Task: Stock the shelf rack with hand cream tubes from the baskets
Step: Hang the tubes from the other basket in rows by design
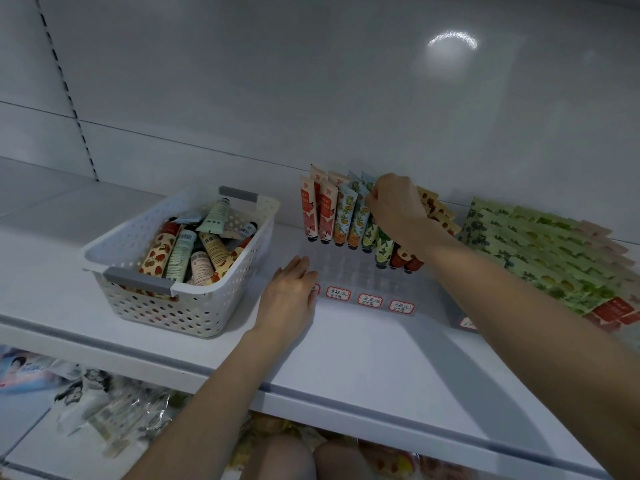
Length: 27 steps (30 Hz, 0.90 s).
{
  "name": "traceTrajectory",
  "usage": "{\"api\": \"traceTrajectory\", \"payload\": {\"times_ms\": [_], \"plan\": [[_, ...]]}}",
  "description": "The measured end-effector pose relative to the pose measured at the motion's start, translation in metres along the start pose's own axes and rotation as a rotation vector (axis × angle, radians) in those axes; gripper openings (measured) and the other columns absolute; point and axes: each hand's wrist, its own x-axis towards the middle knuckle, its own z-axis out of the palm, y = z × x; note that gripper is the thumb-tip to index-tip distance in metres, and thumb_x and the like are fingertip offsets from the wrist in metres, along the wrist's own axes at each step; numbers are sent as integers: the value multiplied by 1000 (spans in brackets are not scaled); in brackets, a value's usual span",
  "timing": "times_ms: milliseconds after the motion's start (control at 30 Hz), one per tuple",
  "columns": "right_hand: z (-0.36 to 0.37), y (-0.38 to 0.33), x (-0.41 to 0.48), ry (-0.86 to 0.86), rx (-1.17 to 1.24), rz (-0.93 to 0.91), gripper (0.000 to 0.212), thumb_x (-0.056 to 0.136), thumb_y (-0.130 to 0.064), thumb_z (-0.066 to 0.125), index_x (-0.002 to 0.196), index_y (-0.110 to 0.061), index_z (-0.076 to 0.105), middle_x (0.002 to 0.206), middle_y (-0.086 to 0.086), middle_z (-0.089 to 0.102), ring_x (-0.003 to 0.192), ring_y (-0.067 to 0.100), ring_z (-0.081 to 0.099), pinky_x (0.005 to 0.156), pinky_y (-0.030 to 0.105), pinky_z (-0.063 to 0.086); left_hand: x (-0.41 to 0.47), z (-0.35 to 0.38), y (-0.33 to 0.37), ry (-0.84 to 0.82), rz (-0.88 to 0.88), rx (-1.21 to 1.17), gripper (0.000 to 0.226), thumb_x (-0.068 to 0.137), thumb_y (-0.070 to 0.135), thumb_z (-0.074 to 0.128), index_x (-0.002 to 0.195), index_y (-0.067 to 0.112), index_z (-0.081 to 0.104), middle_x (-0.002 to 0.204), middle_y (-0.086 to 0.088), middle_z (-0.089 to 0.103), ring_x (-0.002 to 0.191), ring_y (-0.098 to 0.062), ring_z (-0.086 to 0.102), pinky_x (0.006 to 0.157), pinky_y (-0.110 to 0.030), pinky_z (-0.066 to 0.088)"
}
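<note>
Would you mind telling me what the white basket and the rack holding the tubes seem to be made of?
The basket looks like matte white moulded plastic: perforated walls, grey handle strips. The rack appears clear acrylic or similar plastic, glossy; the shelf shows through it.

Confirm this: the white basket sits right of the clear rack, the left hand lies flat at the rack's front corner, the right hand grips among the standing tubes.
Wrong side. In the head view the white basket sits left of the clear rack. The rest holds: left hand flat at its front corner, right hand gripping among the standing tubes.
</note>
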Motion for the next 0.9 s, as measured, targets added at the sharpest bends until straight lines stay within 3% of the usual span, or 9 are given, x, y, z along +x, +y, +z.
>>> {"api": "traceTrajectory", "payload": {"times_ms": [133,267,367,533,600,733,833,900], "plan": [[-6,0,-1,-46,75,-3,28,96,-11,47,68,-7,48,78,12,58,69,20,54,50,18,39,0,-1,1,-3,1,10,23,56,-8,78,75,-1,67,96,-22,67,89,-37,67,65,-43,57],[-9,-1,-3,-41,114,20,32,95,-17,51,65,-9,44,81,13,58,71,22,55,50,22,40,1,0,1,-2,1,24,24,55,-7,78,75,-1,67,93,-21,67,86,-36,67,64,-42,57],[-10,-1,-5,-41,114,0,23,95,-18,51,76,-5,52,86,15,63,72,23,56,53,27,43,1,-1,2,-2,-9,28,23,56,-8,77,76,-1,67,93,-21,66,86,-36,66,64,-43,56],[-13,-2,-8,-31,105,-33,22,95,-18,49,87,0,58,83,13,59,70,20,54,49,20,38,1,-1,3,-4,-18,37,24,56,-7,78,77,-1,68,94,-21,66,88,-37,66,66,-43,55],[-12,-2,-8,-26,92,-32,22,96,-15,47,81,-2,56,84,13,61,71,21,56,50,20,40,1,-1,3,-5,-22,31,24,57,-7,78,78,-1,68,95,-21,66,88,-37,66,67,-44,55],[-9,-3,-5,-39,15,-33,38,95,-4,41,59,-15,34,79,11,58,76,24,57,57,26,46,0,-1,4,-10,-20,22,23,57,-7,77,78,-1,68,95,-21,67,88,-37,66,66,-43,56],[-6,-2,-3,-40,12,1,40,94,1,42,58,-15,34,70,6,51,65,20,52,43,20,36,0,-1,3,-17,-22,17,23,58,-7,77,78,0,67,96,-21,66,89,-36,66,66,-44,56],[-6,-3,-3,-50,36,10,36,95,-1,42,61,-12,39,73,9,56,69,22,60,47,23,42,0,-1,4,-20,-24,18,24,57,-7,78,76,0,67,95,-21,66,88,-36,66,65,-43,57]]}}
